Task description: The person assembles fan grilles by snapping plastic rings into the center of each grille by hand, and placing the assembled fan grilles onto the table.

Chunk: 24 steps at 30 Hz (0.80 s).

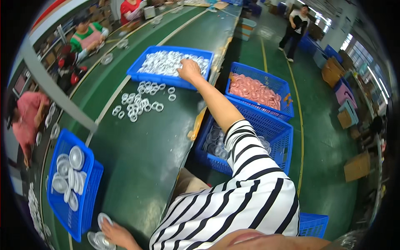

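My right hand (189,69) is stretched out over a shallow blue tray (171,78) on the workbench. Small white plastic rings (160,62) fill that tray. The fingers curl down into the rings, and what lies between them is hidden. More loose rings (135,104) are scattered on the green bench top just in front of the tray. At the lower left, my left hand (118,235) closes on the edge of a white round slatted cover (105,221). Several similar covers (100,241) lie beneath and beside it, partly cut off by the picture's edge.
A blue basket (93,183) of white round covers stands tilted-looking at the left. Right of the bench are a blue crate (260,83) of pink parts and another blue crate (250,110) with clear parts. Co-workers sit across the bench; a person (296,29) stands in the aisle.
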Each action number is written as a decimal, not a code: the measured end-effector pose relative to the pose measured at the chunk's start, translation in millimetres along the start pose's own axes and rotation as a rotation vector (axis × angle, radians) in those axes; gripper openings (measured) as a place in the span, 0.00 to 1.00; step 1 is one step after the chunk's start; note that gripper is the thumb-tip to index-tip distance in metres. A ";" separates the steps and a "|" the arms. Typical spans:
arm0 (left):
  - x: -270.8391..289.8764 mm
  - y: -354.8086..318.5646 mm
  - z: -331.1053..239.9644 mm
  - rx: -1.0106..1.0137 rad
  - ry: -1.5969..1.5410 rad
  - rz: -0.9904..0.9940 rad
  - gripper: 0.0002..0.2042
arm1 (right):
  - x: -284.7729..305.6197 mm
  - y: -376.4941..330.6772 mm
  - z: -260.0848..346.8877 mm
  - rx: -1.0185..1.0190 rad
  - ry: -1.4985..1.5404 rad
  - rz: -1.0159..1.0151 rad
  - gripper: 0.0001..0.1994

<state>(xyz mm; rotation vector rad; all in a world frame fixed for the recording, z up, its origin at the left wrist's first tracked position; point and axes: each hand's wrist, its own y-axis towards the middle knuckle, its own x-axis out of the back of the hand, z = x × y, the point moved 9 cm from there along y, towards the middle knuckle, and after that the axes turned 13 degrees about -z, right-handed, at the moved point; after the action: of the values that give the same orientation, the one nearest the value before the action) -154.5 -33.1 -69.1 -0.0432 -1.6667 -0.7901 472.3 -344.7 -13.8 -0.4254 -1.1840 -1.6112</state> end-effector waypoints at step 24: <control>29.7 -29.5 -286.5 -0.716 -1.032 0.211 0.11 | -61.0 46.6 -32.7 0.103 0.228 0.195 0.19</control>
<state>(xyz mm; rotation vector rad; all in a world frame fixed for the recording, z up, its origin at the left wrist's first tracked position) 70.1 -214.5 -46.0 -1.2883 -2.1468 -1.2720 546.2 -338.9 -52.1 -0.2735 -1.0148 -1.3840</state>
